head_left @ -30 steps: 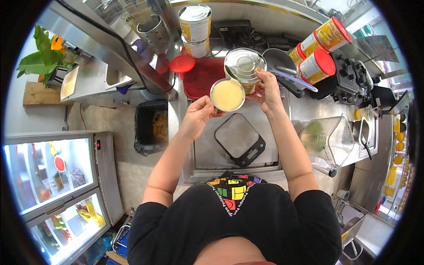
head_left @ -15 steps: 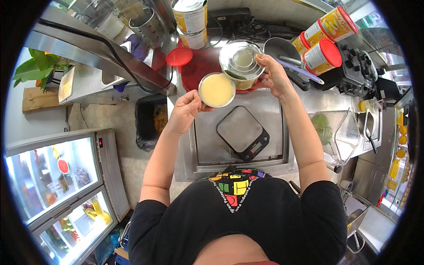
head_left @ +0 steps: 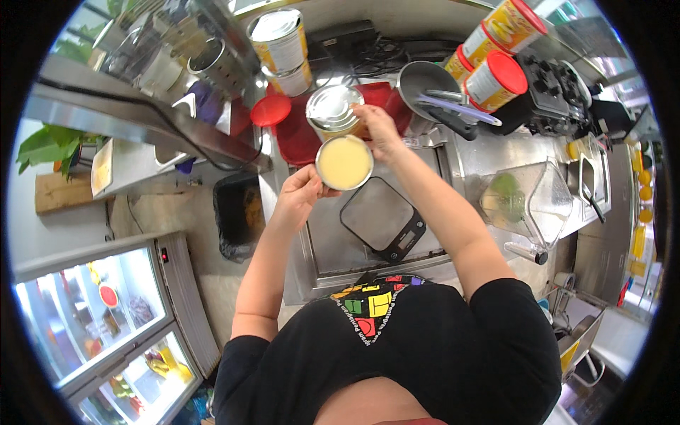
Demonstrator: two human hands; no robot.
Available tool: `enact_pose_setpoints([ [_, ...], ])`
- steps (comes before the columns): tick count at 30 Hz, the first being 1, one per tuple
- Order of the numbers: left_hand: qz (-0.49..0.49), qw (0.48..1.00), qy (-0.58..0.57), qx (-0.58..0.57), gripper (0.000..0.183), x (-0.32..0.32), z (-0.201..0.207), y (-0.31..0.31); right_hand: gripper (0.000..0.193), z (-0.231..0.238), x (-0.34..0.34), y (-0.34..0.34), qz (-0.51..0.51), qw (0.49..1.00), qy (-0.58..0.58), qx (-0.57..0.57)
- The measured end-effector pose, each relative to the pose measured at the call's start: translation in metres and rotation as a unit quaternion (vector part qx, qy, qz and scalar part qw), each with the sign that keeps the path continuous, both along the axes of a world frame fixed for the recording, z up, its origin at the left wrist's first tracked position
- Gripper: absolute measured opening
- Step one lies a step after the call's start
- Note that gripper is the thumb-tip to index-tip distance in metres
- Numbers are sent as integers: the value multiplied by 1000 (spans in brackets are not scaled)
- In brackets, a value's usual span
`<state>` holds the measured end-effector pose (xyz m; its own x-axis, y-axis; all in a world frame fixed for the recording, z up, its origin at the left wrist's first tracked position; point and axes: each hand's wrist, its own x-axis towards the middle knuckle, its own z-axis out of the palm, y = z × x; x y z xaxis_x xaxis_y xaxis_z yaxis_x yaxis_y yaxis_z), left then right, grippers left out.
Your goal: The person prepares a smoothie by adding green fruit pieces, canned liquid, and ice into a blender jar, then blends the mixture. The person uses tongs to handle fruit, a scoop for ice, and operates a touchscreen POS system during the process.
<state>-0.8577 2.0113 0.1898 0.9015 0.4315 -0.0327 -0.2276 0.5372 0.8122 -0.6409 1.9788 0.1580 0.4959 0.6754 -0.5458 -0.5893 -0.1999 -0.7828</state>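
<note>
I'm shifting the tin (head_left: 333, 106), right hand (head_left: 382, 133) gripping, toward desk (head_left: 489, 150) left edge; it's lining up behind the yellow-filled cup (head_left: 345, 164) my left hand (head_left: 299, 195) is gripping.

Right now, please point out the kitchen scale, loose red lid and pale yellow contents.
Kitchen scale (head_left: 380, 214): head view, platform's middle.
Loose red lid (head_left: 270, 111): head view, middle of face.
Pale yellow contents (head_left: 344, 162): head view, middle of surface.
</note>
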Motion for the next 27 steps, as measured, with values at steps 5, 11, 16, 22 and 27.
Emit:
enact_pose_setpoints([
  [5,3,1000,6,-22,16,-1,-3,-10,43,-49,10,0,5,962,-270,-47],
  [11,20,1000,14,-5,16,-12,11,-27,23,116,102,-38,265,546,-686,-401],
  [16,-6,1000,0,0,20,-4,24,-41,19,92,184,-87,448,642,-457,-422],
  [22,-16,1000,-11,10,22,-5,37,-62,18,177,144,-116,326,447,-737,-389],
  [27,-35,999,-18,18,23,9,51,-88,15,187,131,-168,243,390,-818,-346],
])
